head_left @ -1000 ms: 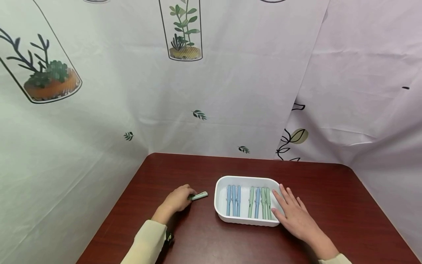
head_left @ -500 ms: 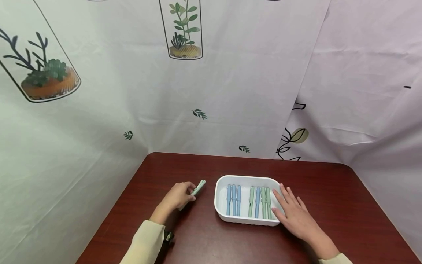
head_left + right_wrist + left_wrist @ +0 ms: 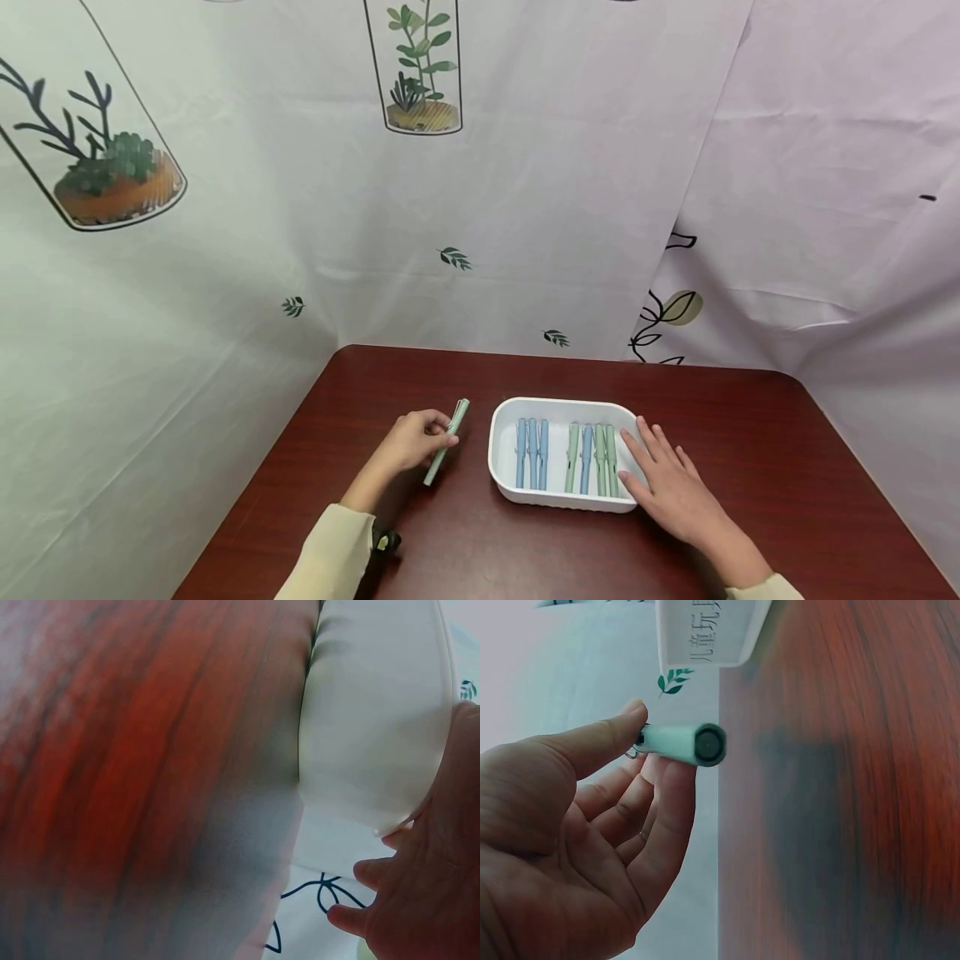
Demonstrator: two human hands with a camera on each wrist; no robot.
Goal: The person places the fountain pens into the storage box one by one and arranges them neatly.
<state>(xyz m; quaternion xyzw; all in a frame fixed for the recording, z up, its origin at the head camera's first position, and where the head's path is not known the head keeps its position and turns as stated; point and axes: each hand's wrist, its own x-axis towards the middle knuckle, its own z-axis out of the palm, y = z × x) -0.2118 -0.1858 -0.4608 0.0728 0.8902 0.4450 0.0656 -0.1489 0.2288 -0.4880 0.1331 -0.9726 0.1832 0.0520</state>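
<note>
My left hand (image 3: 411, 442) pinches a light green pen (image 3: 438, 463) between thumb and fingers, left of the white tray (image 3: 551, 501). The pen slants with its clip end away from me. In the left wrist view the round end of the same pen (image 3: 673, 742) faces the camera. Inside the tray lie three blue pens (image 3: 532, 454) side by side at the left. Another group at the right has green pens (image 3: 600, 461) and one blue pen (image 3: 586, 460). My right hand (image 3: 675, 492), fingers spread and straight, rests at the tray's right rim.
The dark red-brown wooden table (image 3: 480, 550) carries the tray. White printed cloth (image 3: 495, 208) hangs behind the table and along both sides. A dark band with a small device (image 3: 387, 542) shows at my left wrist.
The green pen has swung from lying nearly sideways to a steeper slant, clip end away from me, as my left fingers shifted on it. The right hand and tray stay put.
</note>
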